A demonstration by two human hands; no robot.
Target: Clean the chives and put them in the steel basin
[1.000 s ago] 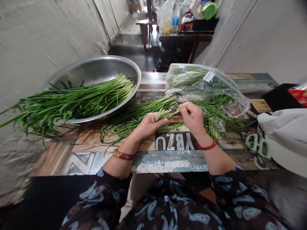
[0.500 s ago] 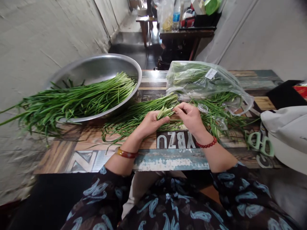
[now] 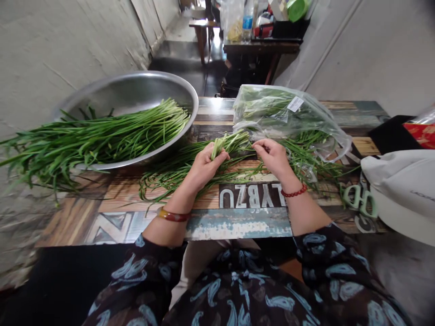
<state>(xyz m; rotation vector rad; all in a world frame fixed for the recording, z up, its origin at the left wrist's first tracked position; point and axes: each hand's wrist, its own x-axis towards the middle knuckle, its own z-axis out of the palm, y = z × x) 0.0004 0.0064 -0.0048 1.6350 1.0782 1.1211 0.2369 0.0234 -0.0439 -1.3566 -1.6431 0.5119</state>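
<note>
My left hand point(image 3: 206, 165) is closed around a small bunch of garlic chives point(image 3: 217, 147), pale stem ends sticking up past the thumb. Beneath that hand, more loose chives point(image 3: 166, 178) lie spread over the table. To the right, my right hand point(image 3: 273, 157) has thumb and forefinger pinched together, a little apart from the bunch. Whatever sits between those fingertips is too small to make out. Beyond the right hand is a clear plastic bag point(image 3: 268, 106) with chives in it, and some stalks point(image 3: 307, 156) lie at its near side.
At the left, a large metal basin point(image 3: 127, 76) holds a thick heap of chives, leaves hanging over its rim. Green-handled scissors point(image 3: 360, 199) and a pale cap point(image 3: 404, 190) lie at the right of the patterned table point(image 3: 238, 226). Behind stands another table point(image 3: 261, 47) with a bottle.
My left hand has moved slightly left with its bunch, and the stem ends now point more upward. My right hand has come away from the stems, leaving a gap.
</note>
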